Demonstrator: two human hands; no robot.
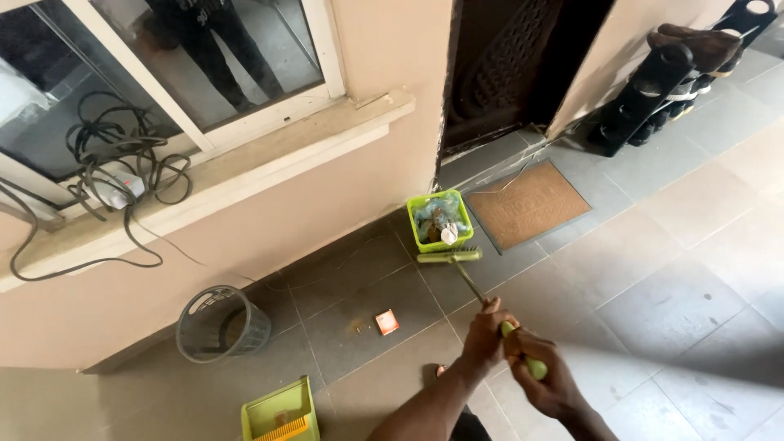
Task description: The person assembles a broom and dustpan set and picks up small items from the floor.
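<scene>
Green long-handled plastic broom (461, 265) sits in both hands' grip, left hand (483, 331) above right hand (549, 376), its head on the grey tiled floor (678, 302) touching the green plastic bin (440, 220).

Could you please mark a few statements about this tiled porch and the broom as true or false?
1. Both hands, the left hand and the right hand, grip the broom handle. True.
2. The broom head lies beside the grey basket. False: it sits by the green bin, far from the basket.
3. The green bin is empty. False: it holds rubbish.
4. A small orange packet lies on the floor tiles. True.
5. A brown doormat lies before the doorway. True.
</scene>
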